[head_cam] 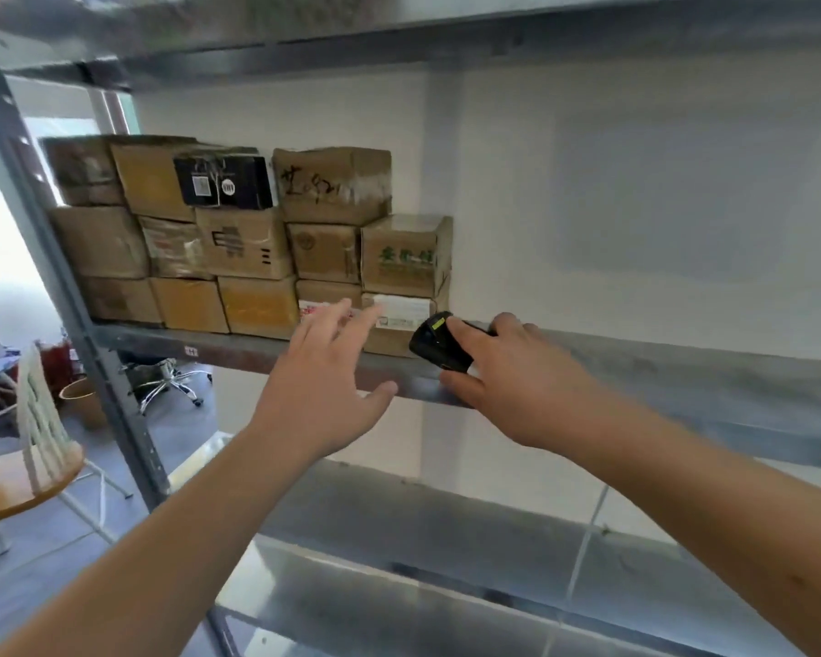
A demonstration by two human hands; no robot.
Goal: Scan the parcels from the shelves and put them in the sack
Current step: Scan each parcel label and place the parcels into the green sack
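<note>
Several brown cardboard parcels are stacked three rows high on the left half of a grey metal shelf. The bottom right parcel bears a white label. My right hand grips a black handheld scanner, its head close to that label. My left hand reaches out with straight, spread fingers, the fingertips just in front of the bottom-row parcels. I cannot tell whether they touch. No sack is in view.
A black box sits among the top parcels. The shelf's upright post runs down the left. Beyond it stand a wooden chair, an office chair base and a basket. Lower shelves lie below.
</note>
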